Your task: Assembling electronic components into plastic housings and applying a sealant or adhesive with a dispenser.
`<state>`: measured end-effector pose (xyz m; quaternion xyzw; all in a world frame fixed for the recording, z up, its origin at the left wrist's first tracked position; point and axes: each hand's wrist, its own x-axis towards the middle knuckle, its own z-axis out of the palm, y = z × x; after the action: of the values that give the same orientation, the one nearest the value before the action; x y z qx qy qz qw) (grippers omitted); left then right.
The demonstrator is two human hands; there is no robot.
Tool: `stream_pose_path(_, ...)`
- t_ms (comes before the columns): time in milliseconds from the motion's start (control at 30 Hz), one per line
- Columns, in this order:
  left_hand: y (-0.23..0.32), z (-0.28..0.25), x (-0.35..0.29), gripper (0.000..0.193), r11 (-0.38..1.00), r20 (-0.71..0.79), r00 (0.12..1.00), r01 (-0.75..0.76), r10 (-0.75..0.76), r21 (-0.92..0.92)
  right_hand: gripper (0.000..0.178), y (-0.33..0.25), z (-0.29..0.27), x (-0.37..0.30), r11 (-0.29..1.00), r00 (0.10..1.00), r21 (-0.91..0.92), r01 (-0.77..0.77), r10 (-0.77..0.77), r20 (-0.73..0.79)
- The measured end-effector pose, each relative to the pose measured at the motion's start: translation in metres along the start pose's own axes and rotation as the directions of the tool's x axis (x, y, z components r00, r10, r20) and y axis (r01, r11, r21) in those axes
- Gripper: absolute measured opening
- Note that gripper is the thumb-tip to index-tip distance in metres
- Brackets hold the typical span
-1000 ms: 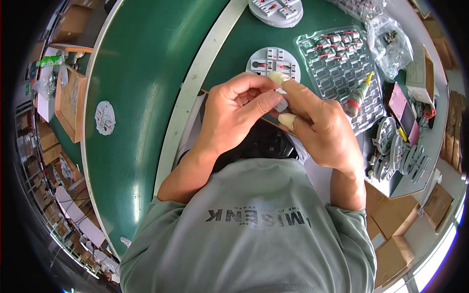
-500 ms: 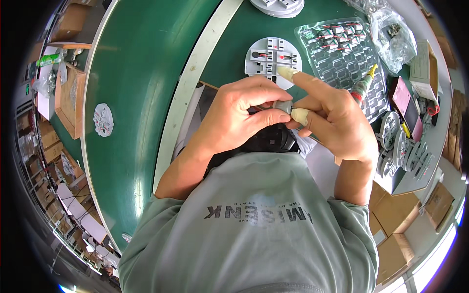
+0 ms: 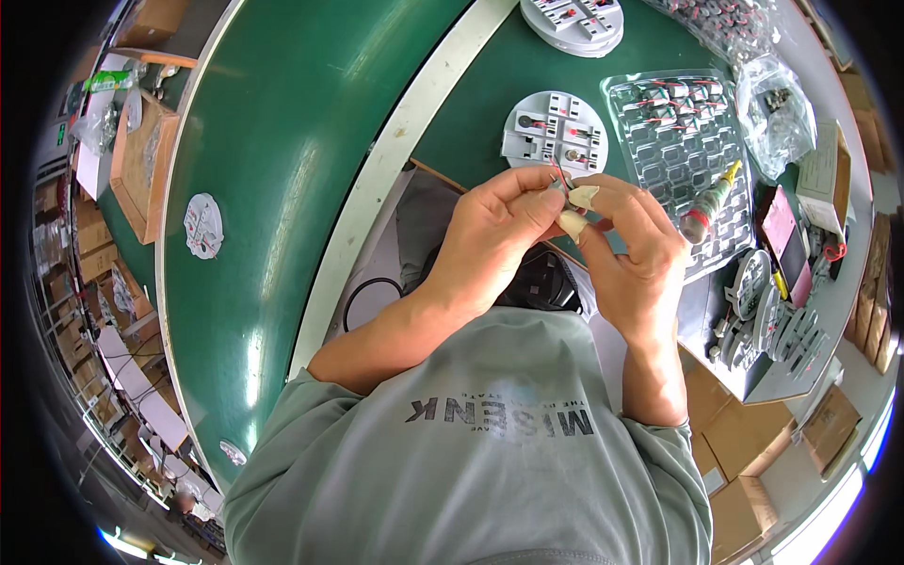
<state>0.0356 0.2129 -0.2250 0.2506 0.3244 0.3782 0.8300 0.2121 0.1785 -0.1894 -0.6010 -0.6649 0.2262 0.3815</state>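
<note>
My left hand (image 3: 492, 229) and my right hand (image 3: 633, 252) meet in front of my chest, both closed in a pinch. Between their fingertips is a small silver motor (image 3: 559, 183) with thin red and dark wires; the fingers cover much of it. Pale tape or finger covers wrap the right thumb and forefinger. Just beyond the hands, a round grey plate (image 3: 513, 143) with raised slots and several small fitted parts lies on the green table. Right of it is a clear moulded tray (image 3: 650, 155), its far pockets holding several motors with red wires.
A translucent tool with a yellow tip (image 3: 711, 202) lies on the tray. Stacked round plates (image 3: 603, 42) stand at the back, near a clear plastic bag (image 3: 777, 118). At right are an open carton (image 3: 822, 179) and grey discs (image 3: 750, 282). A white rail (image 3: 395, 137) borders the green belt.
My right hand has turned inward, its raised forefinger now down beside the thumb. The motor has turned between the fingers, and its wires now show pointing up. The view has shifted slightly.
</note>
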Motion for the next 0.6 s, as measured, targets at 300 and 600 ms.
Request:
stream_pose_path(300, 0.033, -0.035, -0.005, 0.077, 0.249, 0.157, 0.77, -0.382, 0.618, 0.89, 0.019, 0.004, 0.009, 0.051, 0.977, 0.98, -0.155, 0.143, -0.118, 0.162)
stream_pose_path(600, 0.052, -0.057, 0.05, 0.095, -0.028, 0.457, 0.798, -0.486, 0.393, 0.873, 0.016, 0.004, 0.022, 0.08, 0.976, 0.929, -0.072, 0.207, -0.173, 0.327)
